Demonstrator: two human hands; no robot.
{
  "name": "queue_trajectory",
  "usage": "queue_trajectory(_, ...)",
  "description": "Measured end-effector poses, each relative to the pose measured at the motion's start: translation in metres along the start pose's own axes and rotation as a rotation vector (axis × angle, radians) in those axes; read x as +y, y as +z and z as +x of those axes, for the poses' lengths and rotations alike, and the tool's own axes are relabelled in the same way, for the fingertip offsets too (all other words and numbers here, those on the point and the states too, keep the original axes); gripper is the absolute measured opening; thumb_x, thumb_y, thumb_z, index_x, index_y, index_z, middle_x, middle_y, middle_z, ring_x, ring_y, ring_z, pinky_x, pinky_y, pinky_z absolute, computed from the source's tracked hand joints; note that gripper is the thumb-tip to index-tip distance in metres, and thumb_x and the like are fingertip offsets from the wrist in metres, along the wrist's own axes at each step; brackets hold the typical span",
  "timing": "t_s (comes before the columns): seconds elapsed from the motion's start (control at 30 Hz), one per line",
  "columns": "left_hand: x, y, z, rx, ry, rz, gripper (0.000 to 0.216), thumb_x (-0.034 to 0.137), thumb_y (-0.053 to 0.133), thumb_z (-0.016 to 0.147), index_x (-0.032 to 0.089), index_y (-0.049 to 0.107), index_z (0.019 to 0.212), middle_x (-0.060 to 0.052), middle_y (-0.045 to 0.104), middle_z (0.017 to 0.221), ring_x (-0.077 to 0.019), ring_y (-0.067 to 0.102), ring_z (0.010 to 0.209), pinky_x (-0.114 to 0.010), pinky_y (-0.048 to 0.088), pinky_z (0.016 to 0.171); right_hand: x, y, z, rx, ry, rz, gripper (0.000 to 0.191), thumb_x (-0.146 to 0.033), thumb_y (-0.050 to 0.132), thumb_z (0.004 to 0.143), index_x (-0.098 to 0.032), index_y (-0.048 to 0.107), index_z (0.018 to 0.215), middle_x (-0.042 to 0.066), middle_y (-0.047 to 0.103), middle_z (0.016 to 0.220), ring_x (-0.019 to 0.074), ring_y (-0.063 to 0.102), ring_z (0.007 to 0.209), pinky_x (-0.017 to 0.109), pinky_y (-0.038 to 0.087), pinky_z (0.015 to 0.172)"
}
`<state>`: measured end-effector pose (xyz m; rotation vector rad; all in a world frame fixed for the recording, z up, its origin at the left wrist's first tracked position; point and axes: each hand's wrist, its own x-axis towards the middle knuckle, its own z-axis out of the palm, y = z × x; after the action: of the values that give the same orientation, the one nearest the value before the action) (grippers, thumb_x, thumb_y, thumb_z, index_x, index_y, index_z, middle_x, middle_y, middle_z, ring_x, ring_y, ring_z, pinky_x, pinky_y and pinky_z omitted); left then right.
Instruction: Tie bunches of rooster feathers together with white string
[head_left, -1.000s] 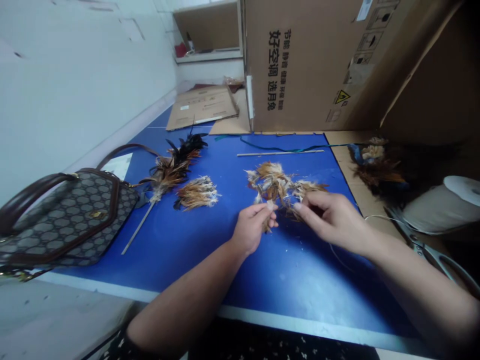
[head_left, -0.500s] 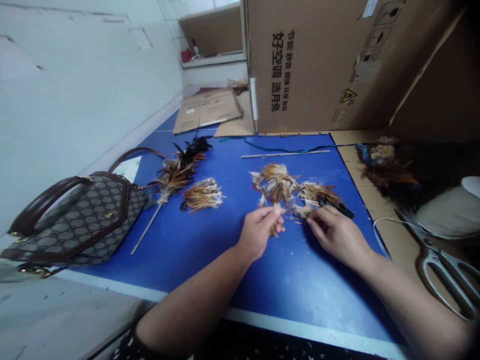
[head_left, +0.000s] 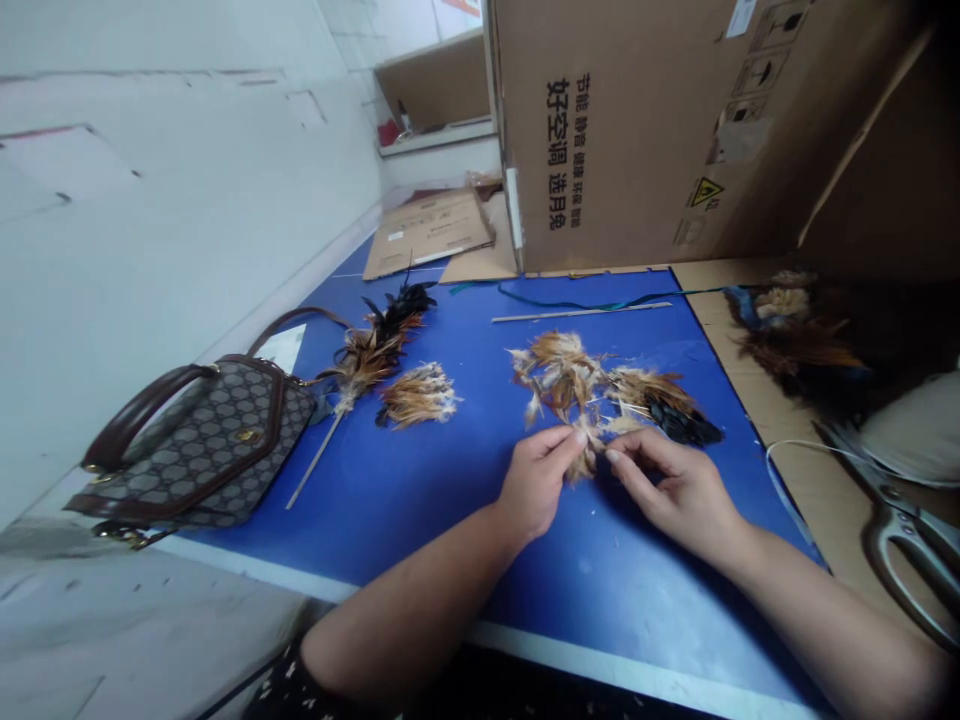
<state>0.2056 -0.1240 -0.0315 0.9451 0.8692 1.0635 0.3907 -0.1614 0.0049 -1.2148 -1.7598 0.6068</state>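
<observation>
My left hand (head_left: 541,482) is closed in a pinch on a small bunch of tan and brown feathers (head_left: 583,462). Close to its right, my right hand (head_left: 679,492) has thumb and forefinger together on what looks like a feather, mostly hidden by the fingertips. Just beyond both hands lies a loose pile of brown and white feathers (head_left: 562,368). Beside that pile are more brown feathers (head_left: 646,388) and a clump of black feathers (head_left: 682,424). Further left, a neat row of feathers (head_left: 421,396) lies near a stick covered with brown and black feathers (head_left: 367,358).
A patterned handbag (head_left: 217,440) stands at the left of the blue table (head_left: 420,520). Behind are a thin bare stick (head_left: 577,313), a green ribbon (head_left: 551,300) and a large cardboard box (head_left: 630,140). Scissors (head_left: 904,530) and a pale spool (head_left: 911,430) are at the right.
My right hand has come away from the feathers at the right and moved toward my left hand. The left still holds its bunch. The whole view has shifted slightly.
</observation>
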Motion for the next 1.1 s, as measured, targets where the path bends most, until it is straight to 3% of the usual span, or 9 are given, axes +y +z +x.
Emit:
queue_trajectory(0.17,0.001,0.002,-0.002,-0.078,0.012,-0.101,0.034,0.046,0.081,0.091,0.015,0.084,0.106,-0.009,0.076,0.101,-0.0224,0.067,0.105,-0.039,0.047,0.107,0.001,0.005,-0.002,-0.019,0.038,0.044,0.016,-0.032,0.064,0.103,-0.022,0.071,0.092,0.001,0.067,0.073,0.0167,0.062,0.064,0.029,0.051,0.061)
queue_trajectory(0.37,0.003,0.005,-0.004,-0.146,0.051,-0.155,0.024,0.039,0.081,0.092,0.015,0.082,0.096,-0.007,0.071,0.102,-0.0185,0.063,0.100,-0.035,0.048,0.102,-0.001,0.009,-0.003,-0.092,0.224,0.254,0.022,-0.040,0.064,0.104,-0.023,0.066,0.090,-0.004,0.056,0.064,0.0130,0.051,0.052,0.027,0.042,0.050)
queue_trajectory(0.6,0.004,0.006,-0.006,-0.116,0.108,-0.004,0.032,0.046,0.080,0.092,0.015,0.078,0.087,-0.008,0.070,0.102,-0.0187,0.063,0.097,-0.034,0.050,0.097,-0.002,0.013,-0.003,-0.144,0.243,0.273,0.032,-0.043,0.063,0.104,-0.022,0.062,0.080,-0.003,0.054,0.063,0.0120,0.048,0.052,0.026,0.040,0.048)
queue_trajectory(0.8,0.004,0.001,-0.006,-0.034,0.069,0.124,0.040,0.054,0.074,0.095,0.014,0.076,0.096,-0.004,0.071,0.089,-0.0158,0.061,0.084,-0.030,0.050,0.085,0.000,0.008,-0.003,0.080,0.141,0.138,0.018,-0.038,0.072,0.098,-0.022,0.071,0.104,0.002,0.068,0.083,0.0138,0.057,0.060,0.028,0.049,0.055)
queue_trajectory(0.97,0.010,0.005,-0.009,-0.025,0.042,0.182,0.041,0.055,0.073,0.094,0.015,0.071,0.093,-0.002,0.070,0.083,-0.0136,0.061,0.075,-0.028,0.051,0.077,0.000,0.004,-0.003,0.092,0.025,0.103,0.031,-0.031,0.072,0.099,-0.024,0.068,0.129,0.006,0.071,0.102,0.0151,0.064,0.067,0.031,0.056,0.062)
queue_trajectory(1.1,0.014,0.010,-0.012,-0.092,-0.029,0.158,0.042,0.056,0.071,0.094,0.016,0.066,0.088,-0.001,0.066,0.072,-0.0130,0.063,0.064,-0.028,0.053,0.069,0.001,0.004,0.000,0.057,-0.093,0.044,0.011,-0.023,0.068,0.102,-0.025,0.076,0.109,0.007,0.074,0.097,0.0214,0.071,0.088,0.037,0.059,0.081)
